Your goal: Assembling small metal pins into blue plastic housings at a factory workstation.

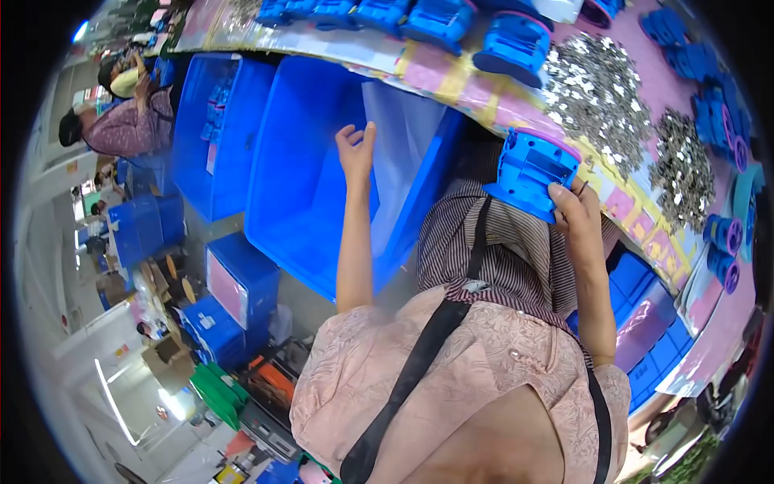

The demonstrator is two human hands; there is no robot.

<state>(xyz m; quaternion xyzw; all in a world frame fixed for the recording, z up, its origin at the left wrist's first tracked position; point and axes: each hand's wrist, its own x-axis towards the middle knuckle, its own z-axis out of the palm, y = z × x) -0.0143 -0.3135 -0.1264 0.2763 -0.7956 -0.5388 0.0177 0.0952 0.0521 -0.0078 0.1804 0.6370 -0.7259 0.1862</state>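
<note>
In my right hand (574,211) is a blue plastic housing (528,171) with a pink rim along its top and an open recess in its side. It is held above my lap, beside the table's edge, with thumb and fingers gripping its lower right corner. My left hand (355,152) is raised over a large blue plastic bin (302,169). Its fingers are bent but apart, and nothing shows between them. A whitish translucent sheet (397,133) lines the bin's right side, close to that hand.
The table (439,73) bears a row of blue housings (512,44), a heap of small shiny metal pieces (592,93) and a darker heap (681,165). A second blue bin (218,153) containing blue parts stands left. Another person (129,121) sits beyond it.
</note>
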